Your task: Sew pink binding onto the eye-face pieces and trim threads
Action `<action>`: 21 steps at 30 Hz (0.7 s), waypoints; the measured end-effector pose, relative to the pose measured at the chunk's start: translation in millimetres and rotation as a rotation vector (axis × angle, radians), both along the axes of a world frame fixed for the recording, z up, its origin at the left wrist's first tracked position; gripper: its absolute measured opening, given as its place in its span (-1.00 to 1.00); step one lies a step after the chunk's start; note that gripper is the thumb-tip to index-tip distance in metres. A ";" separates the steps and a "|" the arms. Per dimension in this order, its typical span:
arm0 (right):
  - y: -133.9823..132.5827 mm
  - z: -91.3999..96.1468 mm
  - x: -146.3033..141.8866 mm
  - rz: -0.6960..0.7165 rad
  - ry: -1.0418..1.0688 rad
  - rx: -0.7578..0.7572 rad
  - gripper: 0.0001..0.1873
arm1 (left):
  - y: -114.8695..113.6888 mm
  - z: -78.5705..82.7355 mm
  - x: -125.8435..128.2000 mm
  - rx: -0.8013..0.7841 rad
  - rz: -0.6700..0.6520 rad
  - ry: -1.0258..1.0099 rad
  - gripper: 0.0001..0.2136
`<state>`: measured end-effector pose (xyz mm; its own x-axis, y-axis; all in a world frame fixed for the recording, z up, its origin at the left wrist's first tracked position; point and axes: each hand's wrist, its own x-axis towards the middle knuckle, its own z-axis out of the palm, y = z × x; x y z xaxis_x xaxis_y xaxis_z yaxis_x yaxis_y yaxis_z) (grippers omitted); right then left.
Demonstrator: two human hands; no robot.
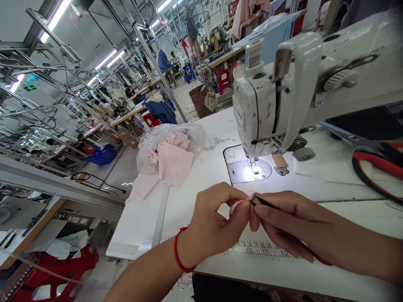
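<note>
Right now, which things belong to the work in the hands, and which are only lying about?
In hand: pink strip, pinched by left hand; thin black tool, held by right hand.
Lying about: pink fabric pieces, plastic bag, sewing machine, red-handled scissors.

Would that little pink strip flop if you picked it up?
Probably floppy: the pink strip bends in a loop between the left hand and the black pick in the right hand. Likely very light: small and thin beside them.

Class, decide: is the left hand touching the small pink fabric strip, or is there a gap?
Touching. Head view: the left hand pinches the pink fabric strip between thumb and fingers, no gap; the right hand holds a thin black tool.
</note>
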<state>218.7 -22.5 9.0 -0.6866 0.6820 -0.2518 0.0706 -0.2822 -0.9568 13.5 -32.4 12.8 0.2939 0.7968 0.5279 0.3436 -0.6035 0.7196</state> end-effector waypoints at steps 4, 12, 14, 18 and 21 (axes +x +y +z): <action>0.0 1.8 -0.4 0.003 -0.011 -0.007 -0.32 | -0.3 0.3 0.3 0.011 -0.009 -0.018 -0.89; -1.1 1.8 -1.0 0.002 0.046 -0.010 -0.31 | 0.5 -0.1 -0.8 0.114 0.010 0.039 -0.90; -1.5 0.1 -1.1 -0.004 0.051 -0.009 -0.31 | 0.8 -0.4 -0.6 0.130 0.010 0.043 -0.89; -1.8 -2.0 -1.4 -0.007 0.051 -0.008 -0.29 | 0.7 -0.5 -0.4 0.077 -0.004 0.032 -0.88; -1.9 -0.5 -1.7 -0.006 0.045 -0.023 -0.28 | 0.8 -0.4 -0.9 0.048 -0.025 0.017 -0.88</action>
<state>217.0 -24.3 8.5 -0.6936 0.6805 -0.2363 0.0262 -0.3040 -0.9523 12.6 -31.6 12.4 0.3225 0.7632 0.5600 0.3397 -0.6455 0.6841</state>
